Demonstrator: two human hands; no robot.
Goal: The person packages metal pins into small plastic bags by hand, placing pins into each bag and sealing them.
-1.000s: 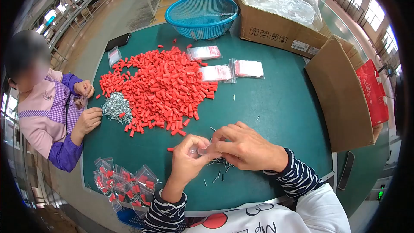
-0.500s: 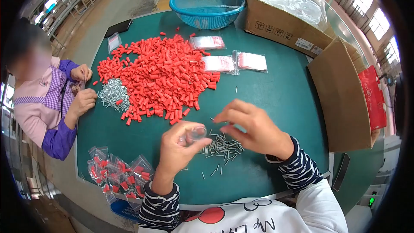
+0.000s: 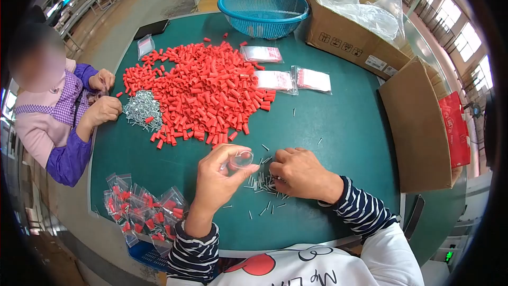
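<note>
My left hand (image 3: 219, 177) is closed round a small clear plastic bag (image 3: 241, 160), its mouth held open in a ring. Just to the right, my right hand (image 3: 301, 173) reaches down into a small pile of silver screws (image 3: 261, 181), fingertips pinched together on the pile; what they hold is hidden. Beyond my hands lies a large heap of red plastic caps (image 3: 206, 92). Filled bags (image 3: 145, 212) with red caps inside lie at the table's front left corner.
A co-worker (image 3: 58, 95) sits at the left, hands beside another screw pile (image 3: 143, 110). Flat bag packs (image 3: 274, 80) lie behind the caps. A blue basket (image 3: 264, 13), a cardboard box (image 3: 344, 42) and an upright carton (image 3: 418, 127) stand at the back and right.
My right hand has moved away from the bag and down onto the screw pile. The bag's mouth, earlier between both hands, is now held by my left hand alone.
</note>
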